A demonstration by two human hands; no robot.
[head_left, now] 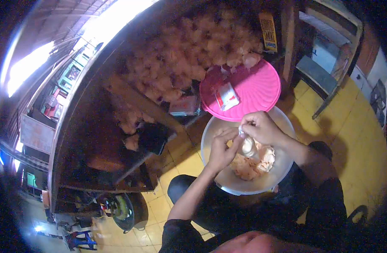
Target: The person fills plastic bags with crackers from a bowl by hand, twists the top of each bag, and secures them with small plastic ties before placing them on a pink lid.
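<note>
Over a wide translucent tub (pixel 208 139), both hands meet at the gathered top of a small clear plastic bag (pixel 248 147) with pale contents. My left hand (pixel 224 147) pinches the bag's neck from the left. From the right, my right hand (pixel 263 130) closes on the same twisted end. Below the bag, inside the tub, lie several peach-coloured filled bags or lumps (pixel 246 168); their exact kind I cannot make out. A pink ribbed lid (pixel 261 90) rests across the tub's far edge, with a white-and-red packet of clear plastic (pixel 227 97) on it.
Left of the tub, a dark wooden table or bin (pixel 147 95) holds a large heap of brownish pieces. Another plastic packet (pixel 185 105) lies at its edge. A wooden chair (pixel 324 71) stands at right, and a dark pot (pixel 130 213) sits on the yellow tiled floor (pixel 354 126).
</note>
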